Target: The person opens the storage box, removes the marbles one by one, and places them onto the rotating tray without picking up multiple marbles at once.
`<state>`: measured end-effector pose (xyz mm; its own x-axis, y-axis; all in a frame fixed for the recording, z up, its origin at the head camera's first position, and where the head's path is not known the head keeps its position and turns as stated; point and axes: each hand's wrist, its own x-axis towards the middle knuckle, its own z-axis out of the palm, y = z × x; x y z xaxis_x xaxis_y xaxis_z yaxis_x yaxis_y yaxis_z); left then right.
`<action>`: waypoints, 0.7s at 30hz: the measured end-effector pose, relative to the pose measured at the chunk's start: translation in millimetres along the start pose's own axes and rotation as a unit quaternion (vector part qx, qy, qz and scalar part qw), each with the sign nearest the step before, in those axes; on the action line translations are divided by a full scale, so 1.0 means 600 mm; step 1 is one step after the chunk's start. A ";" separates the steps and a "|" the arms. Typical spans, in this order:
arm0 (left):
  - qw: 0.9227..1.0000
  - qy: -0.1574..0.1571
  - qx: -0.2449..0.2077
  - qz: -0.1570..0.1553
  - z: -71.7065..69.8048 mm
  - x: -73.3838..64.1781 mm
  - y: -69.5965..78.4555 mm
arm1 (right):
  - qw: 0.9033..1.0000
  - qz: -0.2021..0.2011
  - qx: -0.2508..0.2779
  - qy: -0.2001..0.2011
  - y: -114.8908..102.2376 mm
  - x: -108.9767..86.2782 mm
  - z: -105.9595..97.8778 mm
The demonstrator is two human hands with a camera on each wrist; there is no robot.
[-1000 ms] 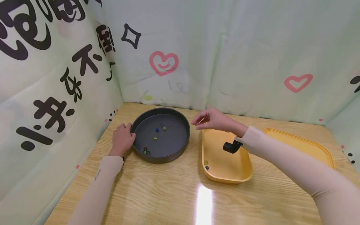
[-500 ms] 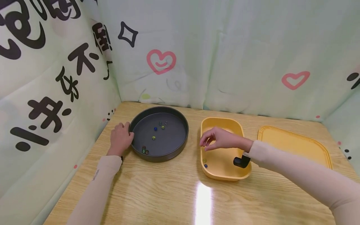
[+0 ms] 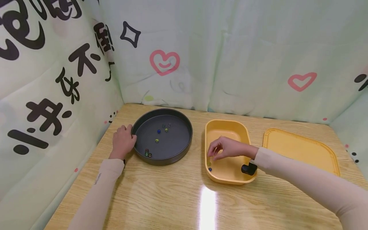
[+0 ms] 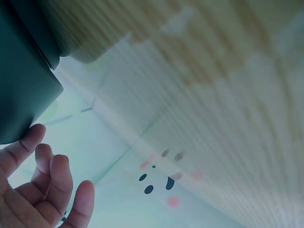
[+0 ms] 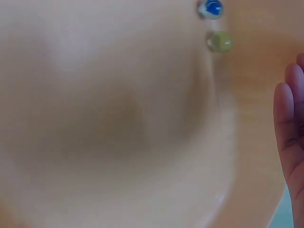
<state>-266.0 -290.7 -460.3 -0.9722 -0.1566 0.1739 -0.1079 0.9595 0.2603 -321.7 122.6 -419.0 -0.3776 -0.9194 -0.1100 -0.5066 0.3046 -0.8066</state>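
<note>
My left hand (image 3: 123,142) holds the left rim of a round dark grey pan (image 3: 178,145), thumb at the rim. In the left wrist view one finger (image 4: 32,137) touches the pan's outer wall while the others curl loosely. Glass marbles lie in the pan, among them a blue marble (image 3: 159,131) and a yellow marble (image 3: 156,140). Over the left side of a yellow-orange bin (image 3: 227,124) hangs my right hand (image 3: 225,148), fingers bent and pointing down, nothing visible between them. Just below its fingertips, by the bin's wall, lie a yellow-green marble (image 5: 220,42) and a blue-and-white marble (image 5: 210,8).
A flat yellow-orange lid (image 3: 302,151) lies on the wooden table (image 3: 161,198) to the right of the bin. Printed cloth curtains (image 3: 253,57) rise behind the table and along its left side.
My right hand has moved from beside the pan's right edge into the bin, toward the two marbles. The left hand has stayed at the pan's rim.
</note>
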 end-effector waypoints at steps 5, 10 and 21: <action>1.000 0.004 0.000 -0.002 -0.001 -0.001 -0.002 | 1.000 0.000 0.006 -0.015 0.011 0.001 0.010; 1.000 -0.005 0.003 -0.008 -0.001 -0.001 -0.001 | 1.000 -0.010 -0.003 -0.025 0.023 0.005 0.019; 1.000 0.000 0.009 -0.003 -0.001 -0.001 0.000 | 0.999 -0.004 -0.033 -0.033 0.048 0.013 0.026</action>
<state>-265.6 -290.6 -460.0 -0.9716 -0.1621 0.1725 -0.1171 0.9625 0.2449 -327.2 120.1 -452.2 -0.3234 -0.9353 -0.1438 -0.5606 0.3118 -0.7672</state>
